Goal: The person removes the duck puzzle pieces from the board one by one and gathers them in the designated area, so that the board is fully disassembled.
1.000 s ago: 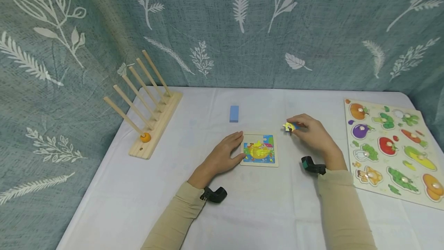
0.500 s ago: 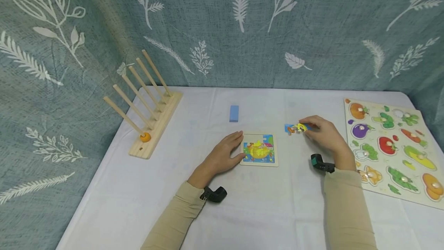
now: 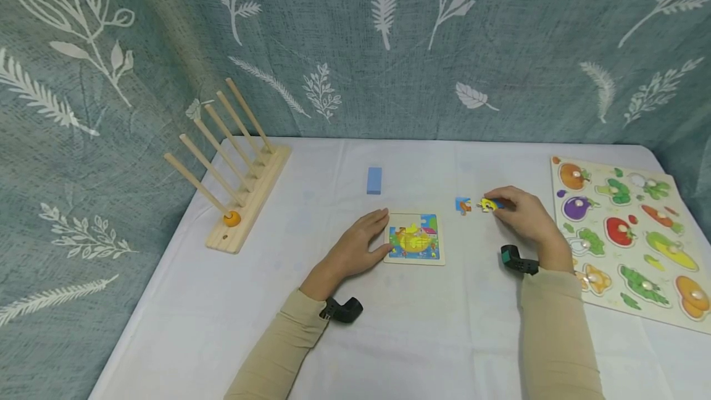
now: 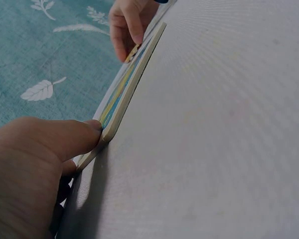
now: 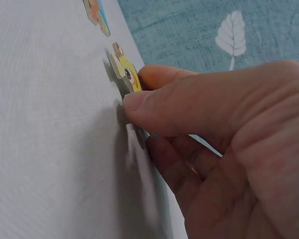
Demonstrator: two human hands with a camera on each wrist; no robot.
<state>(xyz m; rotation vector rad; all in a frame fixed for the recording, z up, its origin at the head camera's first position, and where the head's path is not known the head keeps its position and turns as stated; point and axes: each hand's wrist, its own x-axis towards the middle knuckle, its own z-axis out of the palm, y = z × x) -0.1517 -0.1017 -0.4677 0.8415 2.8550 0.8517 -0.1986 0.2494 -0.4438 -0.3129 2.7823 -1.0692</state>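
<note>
My left hand point(image 3: 357, 247) rests against the left side of a small wooden jigsaw puzzle point(image 3: 415, 236) showing a yellow duck, its fingers straight along the edge. In the left wrist view, my thumb point(image 4: 77, 137) lies on the puzzle frame's rim. To the right, my right hand point(image 3: 522, 215) pinches a yellow and blue puzzle piece point(image 5: 123, 69) with an eye on it between thumb and fingers, close over the cloth. Just left of it lies a second puzzle piece point(image 3: 463, 205), blue and brown. Gaps show in the upper left of the puzzle.
A blue block point(image 3: 374, 181) lies behind the puzzle. At left stands a wooden rack point(image 3: 252, 193) with several slanting pegs and an orange bead point(image 3: 231, 219). A vegetable knob board point(image 3: 627, 242) lies at right, partly behind the right wrist. A curtain point(image 3: 355, 48) hangs behind the table.
My right hand has moved right, drawing the yellow piece away from the blue and brown one, which now lies apart and uncovered. The left hand and puzzle have stayed in place.
</note>
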